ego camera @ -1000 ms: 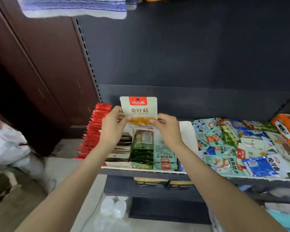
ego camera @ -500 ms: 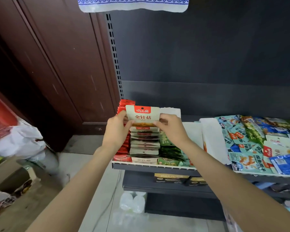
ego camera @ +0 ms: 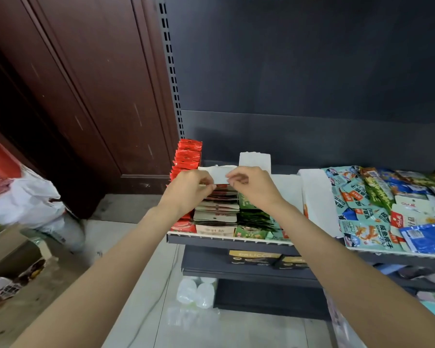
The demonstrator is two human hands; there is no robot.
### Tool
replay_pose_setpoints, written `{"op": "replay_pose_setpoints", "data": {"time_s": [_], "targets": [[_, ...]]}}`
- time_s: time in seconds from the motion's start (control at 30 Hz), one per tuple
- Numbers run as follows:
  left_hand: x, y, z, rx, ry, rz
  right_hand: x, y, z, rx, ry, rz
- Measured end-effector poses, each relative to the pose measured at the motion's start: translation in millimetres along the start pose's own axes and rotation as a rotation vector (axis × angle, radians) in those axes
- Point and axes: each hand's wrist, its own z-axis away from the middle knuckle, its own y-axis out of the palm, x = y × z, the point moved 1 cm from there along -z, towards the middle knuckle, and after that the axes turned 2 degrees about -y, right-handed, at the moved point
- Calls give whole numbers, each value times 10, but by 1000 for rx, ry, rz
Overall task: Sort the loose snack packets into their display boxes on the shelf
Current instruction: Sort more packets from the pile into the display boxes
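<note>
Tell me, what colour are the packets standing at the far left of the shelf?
Bright red packets, seen best in the head view.

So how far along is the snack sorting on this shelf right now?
Partly done. Rows of red packets, beige packets and green packets already stand filed at the shelf's left end. In hand: the left hand and right hand pinch a white packet over the beige row. Left: a loose pile of mixed packets on the right.
</note>
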Motion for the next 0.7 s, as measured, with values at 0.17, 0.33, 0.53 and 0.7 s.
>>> {"op": "replay_pose_setpoints", "data": {"time_s": [0.17,0.33,0.53,0.7], "targets": [[-245,102,-20,-69,-4,-100,-109,-117,85,-29,39,-21],[-893,428,-128,-32,151,25,-468,-592,268,-186,84,-60],[-1997,1289,-416,174,352,10,-1282,-1415,638,-408,273,3],[-2777,2093,-728,302,236,25,-2314,-2065,957,-380,506,180]]}}
